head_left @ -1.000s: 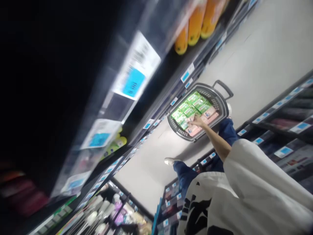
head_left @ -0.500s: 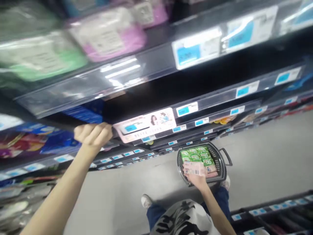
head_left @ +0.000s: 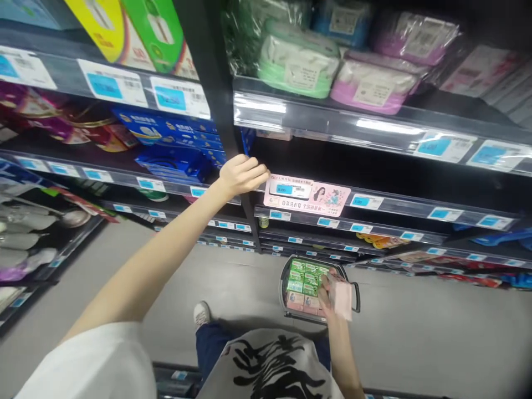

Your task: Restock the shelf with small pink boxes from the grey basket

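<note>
My left hand is raised to a dark shelf edge, its fingers curled over the rail beside a pink promotional tag. Low down, my right hand grips a pink flat packet just over the right side of a grey shopping basket on the floor. The basket holds several green packets and pink ones beneath them. The shelf bay behind my left hand looks dark and bare.
Blue boxes are stacked on the shelf left of my left hand. Green and purple wrapped packs fill the shelf above. Price labels line every rail. Grey aisle floor spreads to the right; another shelf unit stands at the far left.
The view has swung from the basket up to the shelves. My left hand has come onto the shelf rail and shifted right. My right hand has lifted a pink packet out of the basket.
</note>
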`<state>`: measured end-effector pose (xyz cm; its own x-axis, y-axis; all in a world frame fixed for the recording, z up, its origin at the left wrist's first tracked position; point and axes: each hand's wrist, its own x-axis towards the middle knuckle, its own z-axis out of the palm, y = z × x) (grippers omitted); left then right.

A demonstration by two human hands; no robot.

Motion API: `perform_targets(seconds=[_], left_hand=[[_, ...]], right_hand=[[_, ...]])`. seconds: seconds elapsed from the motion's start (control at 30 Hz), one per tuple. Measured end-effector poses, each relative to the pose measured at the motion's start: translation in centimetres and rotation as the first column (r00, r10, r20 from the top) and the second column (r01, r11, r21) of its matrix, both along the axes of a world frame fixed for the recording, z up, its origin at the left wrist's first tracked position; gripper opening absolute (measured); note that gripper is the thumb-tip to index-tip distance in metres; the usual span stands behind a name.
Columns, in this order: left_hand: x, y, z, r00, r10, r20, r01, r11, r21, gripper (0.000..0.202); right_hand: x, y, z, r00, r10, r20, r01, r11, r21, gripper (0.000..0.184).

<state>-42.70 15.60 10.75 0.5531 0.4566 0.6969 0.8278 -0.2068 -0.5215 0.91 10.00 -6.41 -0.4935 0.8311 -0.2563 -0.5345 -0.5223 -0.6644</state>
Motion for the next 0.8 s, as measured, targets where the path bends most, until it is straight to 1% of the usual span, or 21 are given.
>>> perform_targets(seconds=[0.07, 0.1, 0.13, 0.17, 0.2, 0.23, 0.27, 0.3, 0.33, 0.37, 0.4, 0.43, 0.5, 0.57, 0.67, 0.73, 0.8], left_hand=[[0.5, 0.0, 0.6, 0.993, 0.007, -0.117, 0.01, 0.989, 0.147, 0.027], [0.8, -0.1, 1.0, 0.988, 0.012, -0.153, 0.02, 0.978, 0.208, 0.026], [1.1, -0.2, 1.3, 0.985, 0.013, -0.175, 0.032, 0.967, 0.253, 0.026], [1.3, -0.3, 1.5, 0.983, 0.01, -0.185, 0.043, 0.959, 0.281, 0.027], [1.5, -0.3, 1.6, 0.983, 0.006, -0.185, 0.051, 0.954, 0.297, 0.027], [1.6, -0.4, 1.7, 0.984, -0.002, -0.178, 0.056, 0.952, 0.302, 0.028], [1.6, -0.4, 1.7, 0.987, -0.011, -0.16, 0.058, 0.954, 0.295, 0.029], [1.6, -0.4, 1.5, 0.992, -0.021, -0.127, 0.054, 0.962, 0.268, 0.03], [1.6, -0.3, 1.3, 0.997, -0.035, -0.074, 0.051, 0.975, 0.218, 0.031], [1.4, -0.3, 1.1, 0.999, -0.052, -0.001, 0.052, 0.988, 0.143, 0.033], [1.3, -0.2, 0.9, 0.994, -0.064, 0.084, 0.06, 0.997, 0.048, 0.035], [1.2, -0.1, 0.6, 0.983, -0.064, 0.171, 0.074, 0.996, -0.054, 0.038], [0.9, 0.0, 0.3, 0.948, -0.037, 0.317, 0.113, 0.968, -0.224, 0.043], [0.7, 0.1, 0.1, 0.92, -0.004, 0.391, 0.135, 0.942, -0.306, 0.047], [0.6, 0.2, 0.0, 0.909, 0.006, 0.417, 0.14, 0.937, -0.319, 0.052], [0.7, 0.2, 0.0, 0.915, 0.007, 0.404, 0.13, 0.942, -0.31, 0.052], [0.9, 0.1, 0.2, 0.924, 0.004, 0.383, 0.121, 0.946, -0.302, 0.052]], right_hand=[[-0.8, -0.8, 2.4, 0.999, 0.031, -0.026, -0.03, 0.999, 0.045, 0.033], [-1.4, -1.2, 3.6, 1.0, 0.014, -0.004, -0.013, 0.998, 0.055, 0.036], [-2.0, -1.4, 4.8, 0.997, -0.056, 0.047, 0.053, 0.996, 0.07, 0.039], [-2.7, -1.6, 5.9, 0.981, -0.152, 0.119, 0.14, 0.985, 0.097, 0.04], [-3.3, -1.7, 6.9, 0.944, -0.26, 0.201, 0.233, 0.961, 0.15, 0.041], [-3.9, -1.8, 7.7, 0.884, -0.374, 0.281, 0.314, 0.919, 0.237, 0.042], [-4.4, -1.8, 8.4, 0.806, -0.483, 0.343, 0.364, 0.86, 0.356, 0.042], [-4.8, -1.8, 8.9, 0.724, -0.571, 0.388, 0.366, 0.794, 0.485, 0.042], [-5.0, -1.8, 9.2, 0.652, -0.633, 0.416, 0.329, 0.731, 0.597, 0.041], [-5.2, -1.8, 9.3, 0.598, -0.673, 0.435, 0.275, 0.683, 0.677, 0.04], [-5.2, -1.9, 9.3, 0.564, -0.693, 0.449, 0.227, 0.653, 0.722, 0.04], [-5.2, -2.1, 9.2, 0.55, -0.694, 0.465, 0.194, 0.647, 0.737, 0.04], [-5.2, -2.5, 8.8, 0.553, -0.671, 0.494, 0.183, 0.676, 0.714, 0.039], [-5.2, -3.0, 8.3, 0.571, -0.64, 0.514, 0.2, 0.716, 0.669, 0.039], [-5.4, -3.3, 7.9, 0.61, -0.604, 0.513, 0.22, 0.751, 0.623, 0.039], [-5.6, -3.3, 8.1, 0.654, -0.572, 0.495, 0.236, 0.776, 0.585, 0.038], [-5.9, -3.2, 8.7, 0.717, -0.505, 0.482, 0.246, 0.829, 0.503, 0.038]])
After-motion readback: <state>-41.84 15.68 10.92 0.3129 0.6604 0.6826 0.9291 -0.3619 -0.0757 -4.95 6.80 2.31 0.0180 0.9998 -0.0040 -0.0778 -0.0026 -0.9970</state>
